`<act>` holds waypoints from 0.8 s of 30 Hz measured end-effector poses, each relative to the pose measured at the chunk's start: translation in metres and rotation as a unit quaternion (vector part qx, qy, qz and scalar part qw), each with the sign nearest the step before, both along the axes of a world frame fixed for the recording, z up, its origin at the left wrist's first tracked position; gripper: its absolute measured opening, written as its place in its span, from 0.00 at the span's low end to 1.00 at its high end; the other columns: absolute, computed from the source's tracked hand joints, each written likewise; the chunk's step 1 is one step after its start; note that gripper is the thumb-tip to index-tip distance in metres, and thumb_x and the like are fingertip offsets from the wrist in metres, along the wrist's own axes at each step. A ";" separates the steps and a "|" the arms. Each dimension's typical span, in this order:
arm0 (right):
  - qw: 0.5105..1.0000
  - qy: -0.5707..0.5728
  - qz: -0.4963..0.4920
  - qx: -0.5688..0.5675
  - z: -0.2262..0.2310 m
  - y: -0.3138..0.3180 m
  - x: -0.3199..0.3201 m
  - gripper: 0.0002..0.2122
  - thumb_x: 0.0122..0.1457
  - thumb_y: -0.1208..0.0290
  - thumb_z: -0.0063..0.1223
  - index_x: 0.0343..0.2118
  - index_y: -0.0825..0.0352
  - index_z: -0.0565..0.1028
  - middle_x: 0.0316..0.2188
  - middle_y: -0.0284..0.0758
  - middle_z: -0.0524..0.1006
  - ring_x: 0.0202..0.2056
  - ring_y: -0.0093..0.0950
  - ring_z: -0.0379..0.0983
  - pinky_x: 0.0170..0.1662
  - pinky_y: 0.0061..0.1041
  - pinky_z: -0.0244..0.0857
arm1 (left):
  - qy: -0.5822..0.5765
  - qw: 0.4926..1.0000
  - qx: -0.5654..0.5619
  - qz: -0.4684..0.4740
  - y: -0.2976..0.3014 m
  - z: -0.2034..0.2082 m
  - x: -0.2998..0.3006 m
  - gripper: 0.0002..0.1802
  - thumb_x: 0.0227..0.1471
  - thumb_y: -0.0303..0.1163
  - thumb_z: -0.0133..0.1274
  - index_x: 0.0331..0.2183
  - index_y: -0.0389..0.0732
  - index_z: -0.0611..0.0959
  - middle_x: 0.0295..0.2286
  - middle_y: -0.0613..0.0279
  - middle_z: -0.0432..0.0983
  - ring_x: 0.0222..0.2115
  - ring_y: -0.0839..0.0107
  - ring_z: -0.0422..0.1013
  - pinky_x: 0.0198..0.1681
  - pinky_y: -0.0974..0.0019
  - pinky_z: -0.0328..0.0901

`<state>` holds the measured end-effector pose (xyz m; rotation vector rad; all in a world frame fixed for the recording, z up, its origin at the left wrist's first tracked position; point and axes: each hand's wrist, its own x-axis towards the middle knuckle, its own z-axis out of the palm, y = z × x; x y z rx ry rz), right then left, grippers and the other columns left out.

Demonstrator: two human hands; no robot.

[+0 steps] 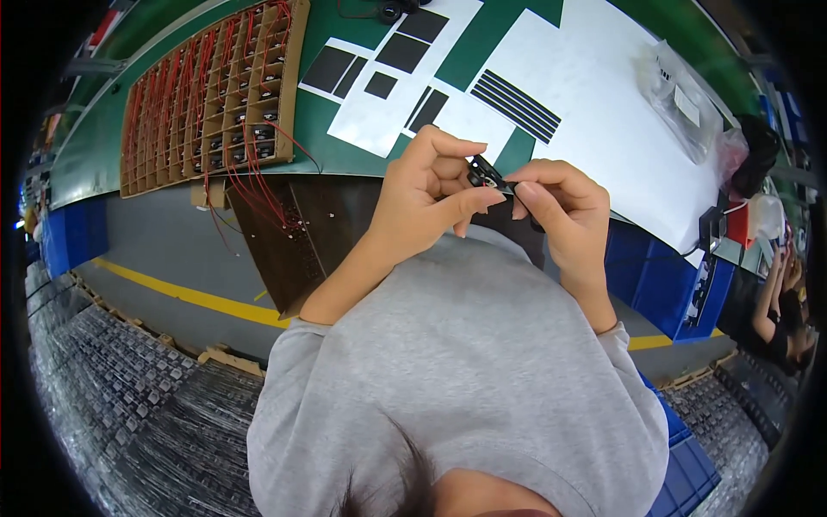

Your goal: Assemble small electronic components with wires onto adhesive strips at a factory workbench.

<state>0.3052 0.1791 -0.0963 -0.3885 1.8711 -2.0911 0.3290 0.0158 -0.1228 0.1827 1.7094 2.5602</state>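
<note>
A small black plastic part (485, 172), with a paler spot on it, is gripped between the thumb and fingers of my left hand (428, 194). It looks like the parts in the cardboard box, though its exact kind is too small to make out. My right hand (564, 207) is closed in a pinch at the part's right end; a dark bit shows at the fingertips, too small to name. Both hands meet in front of my chest at the table's near edge. Beyond them lie white sheets with black strips (517, 105) and black rectangular pieces (403, 53).
On the left of the green table (508, 155), a divided cardboard box (295, 86) holds several black parts with red wires, some hanging over the edge. A clear plastic bag (680, 103) lies at the right. Blue crates (646, 276) stand below; another person's arm (767, 297) shows at far right.
</note>
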 end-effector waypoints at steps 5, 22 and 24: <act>1.000 -0.023 -0.009 0.007 0.002 0.000 0.002 0.05 0.50 0.77 0.50 0.29 0.72 0.73 0.24 0.34 0.74 0.22 0.17 0.66 0.26 0.12 0.60 | 0.029 0.997 -0.056 0.037 0.003 -0.001 0.003 0.19 0.41 0.20 0.55 0.36 0.35 0.65 0.20 0.60 0.72 0.15 0.83 0.66 0.14 0.82 0.57; 0.999 -0.010 -0.042 -0.018 -0.012 0.002 -0.005 0.04 0.49 0.76 0.52 0.26 0.71 0.74 0.20 0.32 0.73 0.21 0.15 0.65 0.22 0.11 0.56 | 0.030 0.994 -0.100 0.038 0.012 -0.012 -0.003 0.19 0.41 0.25 0.56 0.36 0.35 0.67 0.18 0.61 0.72 0.17 0.82 0.68 0.16 0.82 0.60; 0.999 -0.005 -0.038 -0.013 -0.014 0.004 -0.007 0.04 0.48 0.76 0.52 0.25 0.71 0.73 0.21 0.32 0.73 0.21 0.15 0.65 0.23 0.11 0.57 | 0.036 0.992 -0.115 0.039 0.013 -0.012 -0.005 0.18 0.42 0.26 0.56 0.36 0.34 0.68 0.18 0.61 0.73 0.17 0.82 0.69 0.17 0.81 0.61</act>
